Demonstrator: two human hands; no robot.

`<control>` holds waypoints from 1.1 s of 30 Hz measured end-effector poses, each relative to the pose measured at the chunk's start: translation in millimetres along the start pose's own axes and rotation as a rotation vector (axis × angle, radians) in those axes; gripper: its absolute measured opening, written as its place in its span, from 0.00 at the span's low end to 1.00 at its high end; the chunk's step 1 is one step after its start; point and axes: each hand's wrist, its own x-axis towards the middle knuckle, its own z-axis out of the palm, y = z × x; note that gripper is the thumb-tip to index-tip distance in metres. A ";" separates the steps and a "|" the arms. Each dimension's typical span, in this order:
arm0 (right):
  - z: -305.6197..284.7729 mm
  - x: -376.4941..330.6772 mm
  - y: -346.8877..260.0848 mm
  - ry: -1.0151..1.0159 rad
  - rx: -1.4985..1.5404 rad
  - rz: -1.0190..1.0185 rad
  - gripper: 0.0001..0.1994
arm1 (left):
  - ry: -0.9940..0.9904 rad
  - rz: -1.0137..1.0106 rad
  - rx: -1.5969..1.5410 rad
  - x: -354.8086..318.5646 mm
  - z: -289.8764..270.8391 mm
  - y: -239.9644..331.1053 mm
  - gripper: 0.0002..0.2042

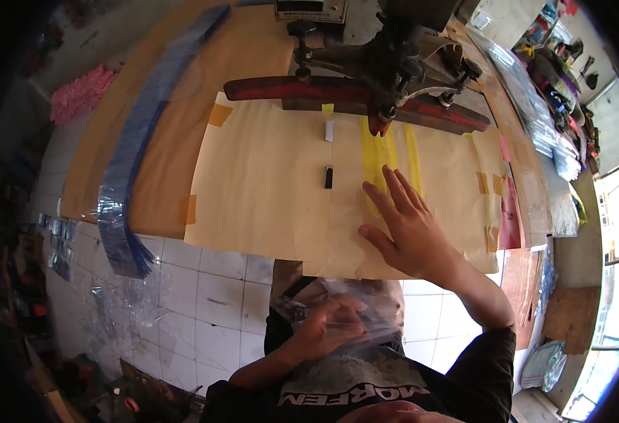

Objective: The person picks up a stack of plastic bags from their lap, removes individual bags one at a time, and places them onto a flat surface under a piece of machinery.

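Observation:
My right hand [414, 236] lies over the tan paper sheet [267, 176] on the worktable, its fingers stretched out and spread. Its fingertips reach the yellow tape strips [378, 158]. Low in front of my body, my left hand [329, 326] has its fingers curled on a crumpled piece of clear plastic film [366, 317]. Just beyond the paper's middle stands a dark press machine [394, 63] with a long red-and-black bar [295, 89] above the far edge of the sheet. A small black piece [328, 177] and a white piece [329, 131] sit on the paper.
On the left of the table lies a long stack of bluish clear plastic strips [130, 169], hanging over the front edge. A pink bundle [82, 94] is at the far left. More clear plastic packs [535, 106] are stacked at the right. Loose film [123, 310] lies on the tiled floor.

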 end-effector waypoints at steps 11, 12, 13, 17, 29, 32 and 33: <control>19.1 15.8 25.5 -0.038 -0.221 -0.009 0.29 | -0.093 0.207 0.310 20.6 42.7 21.0 0.23; 19.0 17.2 27.9 -0.024 -0.195 0.001 0.29 | -0.112 0.208 0.307 20.1 44.0 23.0 0.22; 19.7 14.1 23.3 -0.022 -0.233 0.023 0.29 | -0.131 0.209 0.303 19.4 44.4 23.7 0.21; 11.2 -23.1 -22.8 -0.055 -0.302 -0.002 0.31 | -0.395 0.036 0.336 -1.6 26.2 26.1 0.18; -8.4 72.3 82.2 -0.047 0.241 0.171 0.21 | -0.555 -0.231 0.315 -22.1 21.9 23.0 0.18; -16.0 80.6 75.9 -0.283 0.227 0.338 0.20 | -0.537 -0.220 0.285 -23.5 17.3 13.9 0.18; -15.1 80.3 78.2 -0.303 0.215 0.254 0.18 | -0.555 -0.163 0.297 -21.7 15.9 11.1 0.18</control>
